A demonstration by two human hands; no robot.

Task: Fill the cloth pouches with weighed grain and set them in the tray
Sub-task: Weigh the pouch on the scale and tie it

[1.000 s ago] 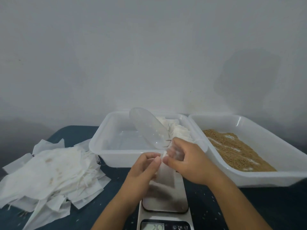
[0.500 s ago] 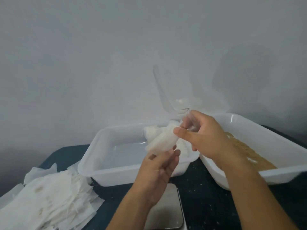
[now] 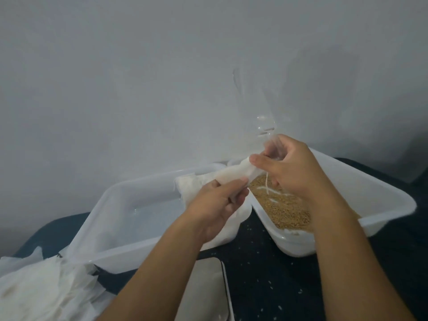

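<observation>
A small white cloth pouch (image 3: 234,173) is held in the air between both hands, above the gap between two trays. My left hand (image 3: 220,202) grips its lower end. My right hand (image 3: 291,169) pinches its upper end and also holds the handle of a clear plastic scoop (image 3: 252,103), which points straight up. A thin string (image 3: 266,183) hangs from the pouch over the brown grain (image 3: 282,205). The grain lies in the white tray on the right (image 3: 370,195). The white tray on the left (image 3: 129,191) has several white pouches (image 3: 187,184) in its right end.
A kitchen scale (image 3: 206,288) sits at the bottom centre on the dark blue table, partly behind my left forearm. A loose pile of white cloth pieces (image 3: 39,288) lies at the lower left. Spilled grains dot the table (image 3: 261,274). A grey wall is behind.
Both hands lifted the pouch off the scale and carried it up and right, over the trays' edges. The scoop swung from tilted to upright. The view shifted right.
</observation>
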